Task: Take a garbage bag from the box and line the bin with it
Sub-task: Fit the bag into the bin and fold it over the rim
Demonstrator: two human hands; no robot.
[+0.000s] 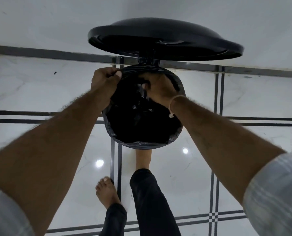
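Observation:
A round pedal bin (179, 137) stands on the floor against the wall, its black lid (164, 40) tipped up and open. A black garbage bag (138, 121) sits inside it, its edge folded over the near and side rim. My left hand (104, 80) pinches the bag's edge at the far left of the rim. My right hand (158, 87) is inside the mouth near the far rim, fingers closed on the bag's plastic. The box is not in view.
Glossy white floor tiles (39, 92) with dark stripe borders surround the bin. A white wall (39, 23) rises right behind it. My right foot (142, 159) reaches under the bin's front; my left foot (106, 191) stands bare on the floor.

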